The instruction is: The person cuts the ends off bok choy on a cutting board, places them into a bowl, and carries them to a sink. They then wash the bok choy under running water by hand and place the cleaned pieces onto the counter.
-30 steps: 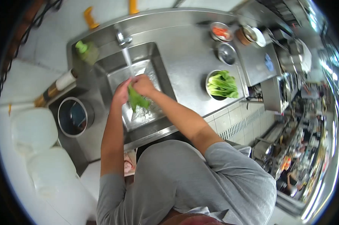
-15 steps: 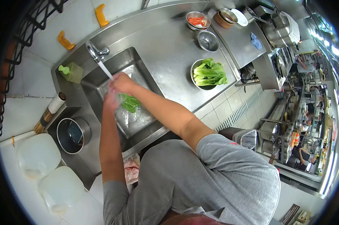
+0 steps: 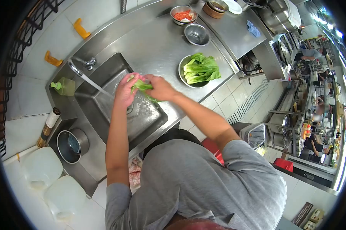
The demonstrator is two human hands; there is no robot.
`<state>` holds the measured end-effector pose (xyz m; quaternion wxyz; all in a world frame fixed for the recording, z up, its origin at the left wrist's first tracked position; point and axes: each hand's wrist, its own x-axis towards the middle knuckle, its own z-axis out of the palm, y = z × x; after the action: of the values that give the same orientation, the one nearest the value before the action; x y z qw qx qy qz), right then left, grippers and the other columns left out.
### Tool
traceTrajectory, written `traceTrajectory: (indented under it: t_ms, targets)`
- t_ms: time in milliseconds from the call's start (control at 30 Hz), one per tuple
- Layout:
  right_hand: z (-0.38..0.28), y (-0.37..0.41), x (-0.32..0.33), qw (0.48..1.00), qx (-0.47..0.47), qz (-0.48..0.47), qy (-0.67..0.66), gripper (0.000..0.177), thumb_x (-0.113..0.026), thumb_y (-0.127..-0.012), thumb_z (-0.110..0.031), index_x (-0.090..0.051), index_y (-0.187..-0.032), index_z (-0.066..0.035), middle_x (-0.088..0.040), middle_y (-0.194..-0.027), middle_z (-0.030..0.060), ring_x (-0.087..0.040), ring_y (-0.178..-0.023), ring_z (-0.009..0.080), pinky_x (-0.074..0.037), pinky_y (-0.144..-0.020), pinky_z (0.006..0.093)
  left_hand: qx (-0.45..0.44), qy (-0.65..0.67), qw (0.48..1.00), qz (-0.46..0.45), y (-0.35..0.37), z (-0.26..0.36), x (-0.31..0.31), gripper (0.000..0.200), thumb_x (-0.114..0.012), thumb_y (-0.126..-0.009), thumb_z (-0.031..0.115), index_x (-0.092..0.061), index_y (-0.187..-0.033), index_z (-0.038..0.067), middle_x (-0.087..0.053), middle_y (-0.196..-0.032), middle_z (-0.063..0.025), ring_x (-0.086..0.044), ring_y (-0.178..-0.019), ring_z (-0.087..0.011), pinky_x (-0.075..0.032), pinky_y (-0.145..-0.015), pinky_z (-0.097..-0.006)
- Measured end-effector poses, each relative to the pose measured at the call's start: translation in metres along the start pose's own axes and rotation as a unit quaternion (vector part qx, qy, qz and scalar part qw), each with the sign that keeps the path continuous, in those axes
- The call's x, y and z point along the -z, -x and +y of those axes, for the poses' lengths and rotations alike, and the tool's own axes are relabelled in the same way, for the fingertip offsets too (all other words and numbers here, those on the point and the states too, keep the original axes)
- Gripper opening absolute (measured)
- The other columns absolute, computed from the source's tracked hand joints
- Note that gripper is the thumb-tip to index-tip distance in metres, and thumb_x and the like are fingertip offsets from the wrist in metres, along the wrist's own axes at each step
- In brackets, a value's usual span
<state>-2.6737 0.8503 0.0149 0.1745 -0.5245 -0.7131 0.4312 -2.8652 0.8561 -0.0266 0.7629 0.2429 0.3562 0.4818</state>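
Note:
My left hand (image 3: 124, 91) and my right hand (image 3: 160, 88) meet over the steel sink (image 3: 89, 103). Between them is a piece of leafy green, apparently bok choy (image 3: 141, 85), with its leaf trailing down under my right fingers. Both sets of fingers are closed on it, and they partly cover it. To their left, the faucet (image 3: 75, 68) pours a stream of water (image 3: 96, 85) into the basin. A metal bowl (image 3: 181, 73) heaped with bok choy (image 3: 200, 69) stands on the counter to the right of my hands.
Beyond the bok choy are an empty steel bowl (image 3: 197, 35) and a bowl of red strips (image 3: 183, 15). A green soap bottle (image 3: 65, 87) and a steel pot (image 3: 72, 146) stand left of the sink. Other people (image 3: 314, 54) are visible farther off at right.
Both hands have come away from the running water toward the right, carrying the bok choy. The water now falls freely into the sink. The camera view has shifted slightly.

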Motion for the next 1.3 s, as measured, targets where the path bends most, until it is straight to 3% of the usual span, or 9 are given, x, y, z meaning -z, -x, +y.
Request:
traceTrajectory:
  t_ms: [333, 400, 533, 633, 733, 833, 1067, 1167, 1300]
  targets:
    - [0.045, 0.062, 0.189, 0.95, 0.031, -0.045, 0.308, 0.041, -0.072, -0.078, -0.012, -0.067, -0.118, -0.007, -0.071, -0.105, 0.0171, -0.067, -0.099, 0.0345, -0.053, -0.089, 0.0436, -0.01, -0.19, 0.981, -0.03, -0.044, -0.027, -0.087, 0.052, -0.063, -0.098, 0.026, -0.048, -0.136, -0.006, -0.062, -0.121, -0.0151, -0.06, -0.113, -0.0207, -0.048, -0.099, -0.034]
    - [0.069, 0.061, 0.193, 0.94, 0.015, -0.064, 0.334, 0.043, -0.075, -0.077, -0.014, -0.067, -0.119, -0.006, -0.07, -0.108, 0.0166, -0.066, -0.102, 0.035, -0.052, -0.092, 0.0434, 0.025, -0.261, 0.965, -0.011, -0.064, -0.056, -0.082, 0.047, -0.062, -0.099, 0.027, -0.052, -0.132, -0.004, -0.064, -0.116, -0.0122, -0.063, -0.106, -0.0193, -0.052, -0.091, -0.0334]
    - [0.083, 0.073, 0.207, 0.952, 0.081, 0.123, 0.267, 0.039, -0.075, -0.08, -0.015, -0.067, -0.117, -0.004, -0.068, -0.118, 0.0162, -0.063, -0.109, 0.0351, -0.049, -0.097, 0.043, 0.088, -0.352, 0.932, 0.009, -0.083, -0.088, -0.098, 0.036, -0.066, -0.097, 0.028, -0.062, -0.113, -0.004, -0.067, -0.1, -0.0087, -0.067, -0.091, -0.0183, -0.056, -0.076, -0.0308]
    - [0.094, 0.079, 0.198, 0.96, 0.038, 0.1, 0.259, 0.034, -0.072, -0.08, -0.017, -0.071, -0.112, -0.007, -0.07, -0.108, 0.0158, -0.064, -0.108, 0.0319, -0.048, -0.097, 0.045, 0.094, -0.385, 0.917, 0.034, -0.097, -0.112, -0.111, 0.03, -0.07, -0.093, 0.026, -0.064, -0.091, -0.004, -0.067, -0.081, -0.01, -0.069, -0.07, -0.0173, -0.058, -0.057, -0.0301]
    - [0.101, 0.074, 0.159, 0.921, 0.165, 0.12, 0.333, 0.031, -0.074, -0.08, -0.018, -0.071, -0.108, -0.007, -0.068, -0.115, 0.0134, -0.06, -0.113, 0.0316, -0.043, -0.104, 0.0443, 0.108, -0.393, 0.913, 0.031, -0.11, -0.126, -0.112, 0.022, -0.07, -0.089, 0.014, -0.063, -0.085, -0.006, -0.067, -0.078, -0.0126, -0.07, -0.065, -0.0195, -0.059, -0.05, -0.0324]
    - [0.117, 0.055, 0.131, 0.857, 0.13, -0.037, 0.498, 0.028, -0.074, -0.079, -0.019, -0.073, -0.105, -0.009, -0.068, -0.114, 0.0119, -0.059, -0.115, 0.0301, -0.041, -0.105, 0.0446, 0.121, -0.361, 0.924, 0.036, -0.116, -0.128, -0.108, 0.013, -0.065, -0.085, 0.006, -0.063, -0.085, -0.007, -0.068, -0.079, -0.0128, -0.069, -0.066, -0.0203, -0.059, -0.052, -0.0336]
    - [0.027, 0.033, 0.134, 0.94, 0.261, 0.144, 0.165, 0.027, -0.076, -0.08, -0.012, -0.073, -0.104, 0.0, -0.072, -0.106, 0.0149, -0.068, -0.101, 0.0286, -0.053, -0.091, 0.0389, 0.07, -0.246, 0.957, 0.133, -0.039, -0.063, -0.044, 0.016, -0.063, -0.081, 0.005, -0.066, -0.093, -0.005, -0.069, -0.085, -0.0129, -0.069, -0.071, -0.0214, -0.06, -0.061, -0.0332]
    - [-0.019, 0.002, 0.103, 0.991, 0.108, 0.031, -0.079, 0.025, -0.075, -0.087, -0.013, -0.071, -0.106, 0.002, -0.074, -0.095, 0.0124, -0.071, -0.085, 0.0182, -0.056, -0.077, 0.0303, 0.025, -0.184, 0.965, 0.187, 0.0, -0.033, 0.01, 0.021, -0.065, -0.081, 0.007, -0.066, -0.098, -0.005, -0.07, -0.09, -0.0121, -0.07, -0.076, -0.0209, -0.06, -0.063, -0.0348]
    - [-0.073, -0.057, 0.025, 0.971, 0.123, 0.005, -0.203, 0.024, -0.073, -0.09, -0.012, -0.07, -0.107, 0.004, -0.074, -0.091, 0.0082, -0.068, -0.078, 0.0114, -0.056, -0.071, 0.0258, 0.006, -0.152, 0.952, 0.267, 0.059, 0.0, 0.07, 0.024, -0.066, -0.081, 0.007, -0.064, -0.101, -0.005, -0.07, -0.093, -0.013, -0.072, -0.079, -0.0238, -0.062, -0.068, -0.0364]
